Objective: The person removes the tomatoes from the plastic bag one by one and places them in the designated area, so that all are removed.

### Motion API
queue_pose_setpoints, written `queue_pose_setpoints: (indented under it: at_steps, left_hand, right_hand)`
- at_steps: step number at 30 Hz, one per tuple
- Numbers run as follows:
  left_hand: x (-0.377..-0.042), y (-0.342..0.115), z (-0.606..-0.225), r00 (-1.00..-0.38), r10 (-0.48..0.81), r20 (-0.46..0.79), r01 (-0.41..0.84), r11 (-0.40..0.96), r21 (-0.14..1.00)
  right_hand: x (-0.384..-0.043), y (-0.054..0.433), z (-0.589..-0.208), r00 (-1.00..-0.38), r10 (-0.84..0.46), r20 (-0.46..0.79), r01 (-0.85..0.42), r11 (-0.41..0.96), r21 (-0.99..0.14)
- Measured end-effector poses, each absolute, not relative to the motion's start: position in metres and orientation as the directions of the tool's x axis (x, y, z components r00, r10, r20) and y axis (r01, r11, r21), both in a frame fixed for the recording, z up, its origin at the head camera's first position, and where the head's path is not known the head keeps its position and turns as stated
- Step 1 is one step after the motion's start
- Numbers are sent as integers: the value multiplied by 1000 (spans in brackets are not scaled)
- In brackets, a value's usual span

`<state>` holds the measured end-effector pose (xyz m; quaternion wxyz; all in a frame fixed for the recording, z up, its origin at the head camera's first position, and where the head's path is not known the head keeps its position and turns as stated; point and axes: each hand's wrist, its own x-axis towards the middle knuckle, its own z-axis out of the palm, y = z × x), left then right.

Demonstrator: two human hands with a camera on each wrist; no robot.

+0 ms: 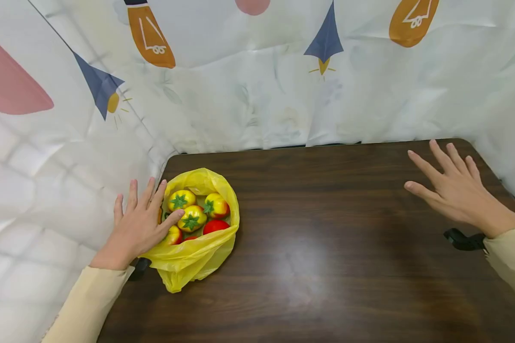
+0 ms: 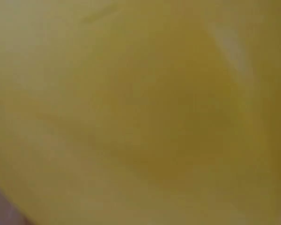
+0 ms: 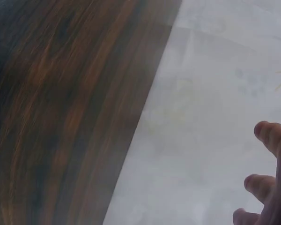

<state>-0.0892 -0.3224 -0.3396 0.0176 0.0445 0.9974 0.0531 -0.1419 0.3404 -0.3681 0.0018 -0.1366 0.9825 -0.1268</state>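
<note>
A yellow plastic bag [image 1: 197,259] stands with its mouth open on the left part of the table. Inside lie several glossy yellow-and-red tomato-like fruits [image 1: 192,219] with green star-shaped tops, and a redder one [image 1: 216,226]. My left hand [image 1: 139,228] is spread at the bag's left side, its thumb reaching over the rim and overlapping a fruit in the head view. Blurred yellow plastic of the bag [image 2: 140,112] fills the left wrist view. Far to the right, my right hand [image 1: 457,190] hovers over the table with fingers spread, holding nothing.
The dark wood-grain table [image 1: 326,214] has rounded back corners. A white printed cloth [image 1: 249,95] hangs behind it and along both sides, close to its edges. A black wrist strap part [image 1: 463,239] sticks out below the right wrist.
</note>
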Motion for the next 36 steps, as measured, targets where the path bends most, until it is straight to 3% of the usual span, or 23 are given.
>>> queue_pose_setpoints:
  at_steps: [4, 15, 25, 36]
  left_hand:
    - [-89, -331, -340, -995, 92, -42, 86, 986, 140]
    - [-93, -351, -342, -991, 122, -47, 96, 925, 367]
    - [-91, -365, -343, -993, 93, -67, 40, 826, 562]
    - [-89, -369, -355, -992, 70, -103, -7, 797, 604]
  right_hand:
    - [-145, 333, -367, -957, -286, 58, -291, 921, -259]
    - [-153, 305, -364, -924, -352, 147, -381, 861, -336]
    - [-161, 272, -361, -922, -357, 153, -378, 736, -562]
    - [-168, 229, -368, -925, -364, 112, -330, 619, -713]
